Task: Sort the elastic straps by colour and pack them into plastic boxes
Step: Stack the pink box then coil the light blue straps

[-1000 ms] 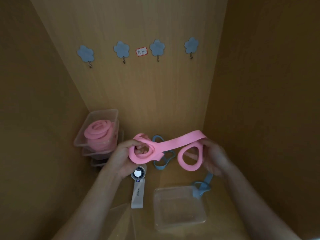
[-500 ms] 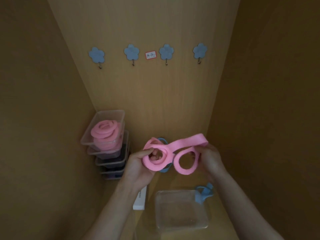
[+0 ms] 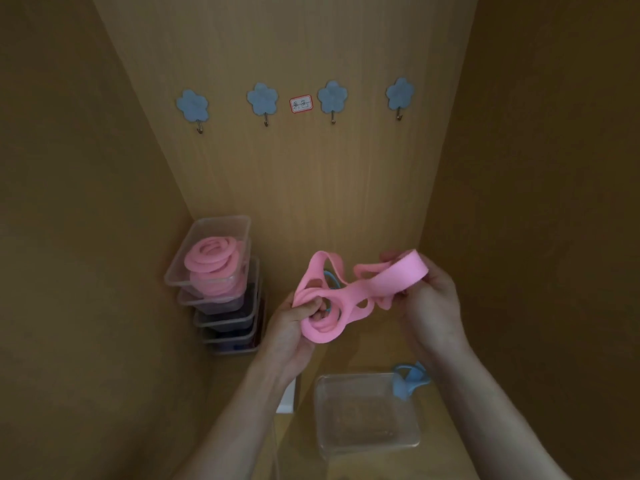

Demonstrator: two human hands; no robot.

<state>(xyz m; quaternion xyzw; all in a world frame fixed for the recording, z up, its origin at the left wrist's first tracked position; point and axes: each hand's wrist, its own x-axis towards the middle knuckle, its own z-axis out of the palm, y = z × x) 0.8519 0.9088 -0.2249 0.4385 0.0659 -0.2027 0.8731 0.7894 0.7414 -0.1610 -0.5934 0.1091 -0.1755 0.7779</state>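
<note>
A long pink elastic strap (image 3: 349, 294) hangs in loops between both hands above the shelf floor. My left hand (image 3: 291, 336) pinches its coiled end, and my right hand (image 3: 427, 299) grips the other end, raised higher. Behind the loops part of a blue strap (image 3: 331, 277) shows. Another blue strap (image 3: 408, 381) lies by the corner of an empty clear plastic box (image 3: 367, 415). At the left stands a stack of plastic boxes (image 3: 225, 313); the top box (image 3: 207, 252) holds coiled pink straps.
I am looking into a wooden cupboard with walls close on the left, right and back. Several blue flower-shaped hooks (image 3: 262, 98) and a small red-edged label (image 3: 300, 104) are on the back wall. A white object (image 3: 288, 396) lies under my left forearm.
My right hand has lifted its end of the pink strap upward, so the strap now slants. The loops have shifted, and the view has tilted slightly, showing more of the box stack.
</note>
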